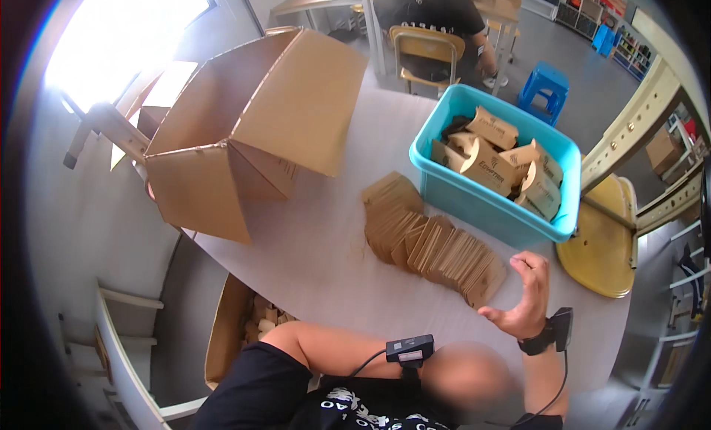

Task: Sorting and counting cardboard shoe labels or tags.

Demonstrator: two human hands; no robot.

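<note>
Hands: right hand (527, 297) raised above the worktop edge, fingers loosely curled, palm empty, just beside the near end of the card row; left hand hidden behind a blurred patch, its state cannot be told.
Wrists: black strapped device on each forearm, cable trailing from both.
Flat cards (426, 234): brown cardboard blanks, overlapped in a fanned row lying on the worktop, running from the tub's near wall toward the right hand.
Turquoise tub (474, 200): plastic, rectangular, on the worktop just behind the row; holds folded brown cardboard boxes (492, 160) piled loosely, some with dark print.
Large carton (244, 126): brown, tipped on its side at the worktop's left, flaps open.
Floor box (229, 330): open cardboard box below the worktop's near-left edge; pale small pieces inside, too small to tell.
Worktop (311, 260): pale, rounded.
</note>
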